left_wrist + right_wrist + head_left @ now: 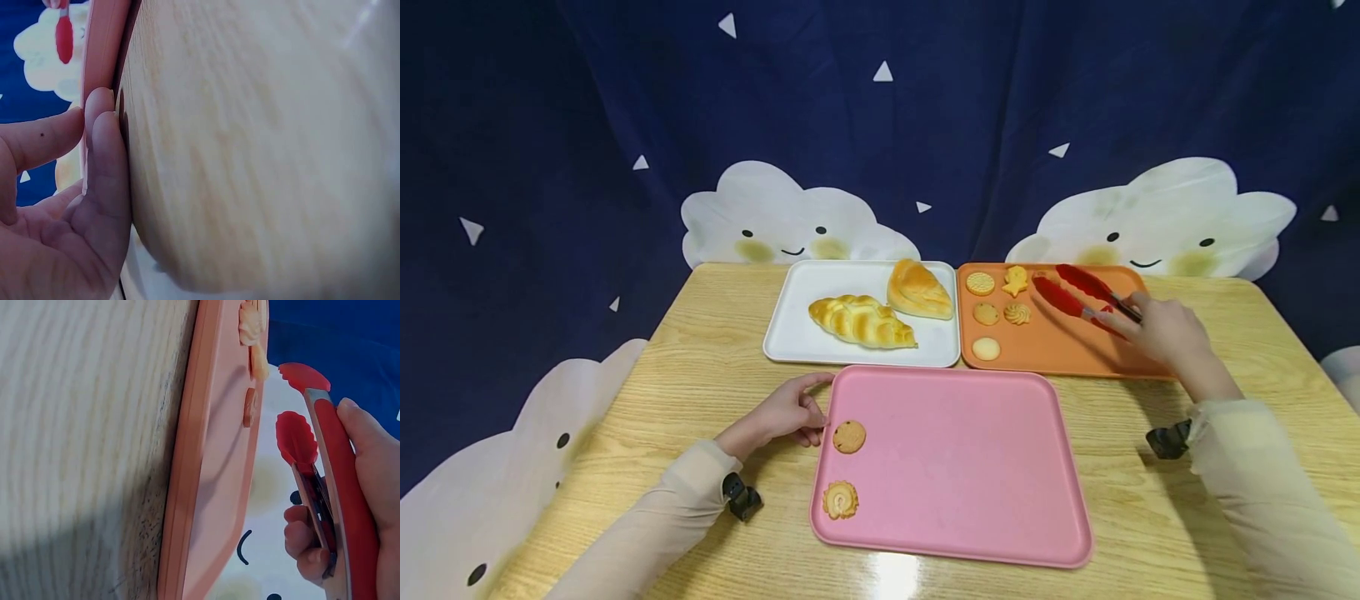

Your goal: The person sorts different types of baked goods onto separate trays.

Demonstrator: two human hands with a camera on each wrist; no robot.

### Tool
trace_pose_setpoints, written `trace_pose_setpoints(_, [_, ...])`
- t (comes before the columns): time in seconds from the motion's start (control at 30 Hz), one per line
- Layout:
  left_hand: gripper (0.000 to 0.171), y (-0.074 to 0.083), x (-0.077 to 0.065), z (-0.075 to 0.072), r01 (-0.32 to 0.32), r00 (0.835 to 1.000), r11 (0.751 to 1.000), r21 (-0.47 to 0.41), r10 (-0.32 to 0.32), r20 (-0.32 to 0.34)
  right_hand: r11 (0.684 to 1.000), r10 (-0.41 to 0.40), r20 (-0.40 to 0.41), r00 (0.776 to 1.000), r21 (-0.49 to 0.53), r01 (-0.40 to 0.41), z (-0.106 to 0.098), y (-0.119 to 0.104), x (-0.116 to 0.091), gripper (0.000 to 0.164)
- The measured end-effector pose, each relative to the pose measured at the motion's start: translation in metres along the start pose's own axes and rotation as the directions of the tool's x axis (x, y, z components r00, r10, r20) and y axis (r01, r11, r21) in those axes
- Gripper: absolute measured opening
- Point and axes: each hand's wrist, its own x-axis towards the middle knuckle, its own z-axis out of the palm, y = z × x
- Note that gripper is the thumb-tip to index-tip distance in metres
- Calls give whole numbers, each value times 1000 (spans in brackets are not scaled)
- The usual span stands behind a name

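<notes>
My right hand (1171, 333) grips red-tipped tongs (353, 506), thumb on one arm and fingers round the other. The tongs' tips are spread apart above the orange tray (1075, 354), near its far side. Several cookies lie in that tray's left half, among them a star-shaped cookie (1015, 281) and a swirled cookie (1017, 313). At the left edge of the pink tray (955, 467), my left hand (786, 410) pinches the rim between thumb and fingers. A round cookie (849, 437) and a flower-edged cookie (840, 499) lie along this tray's left side.
Behind the pink tray stands a white tray (790, 333), with a braided bread (861, 322) and a wedge-shaped bread (919, 290). It adjoins the orange tray. All three trays rest on a wooden table (700, 350), with a dark blue curtain (880, 133) behind.
</notes>
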Motion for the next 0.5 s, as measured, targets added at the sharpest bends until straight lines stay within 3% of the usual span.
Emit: trace_pose_setpoints(0.5, [70, 2, -2, 0, -1, 1000, 1000, 0, 1, 3, 995, -92, -70, 993, 20, 94, 3, -12, -32, 62])
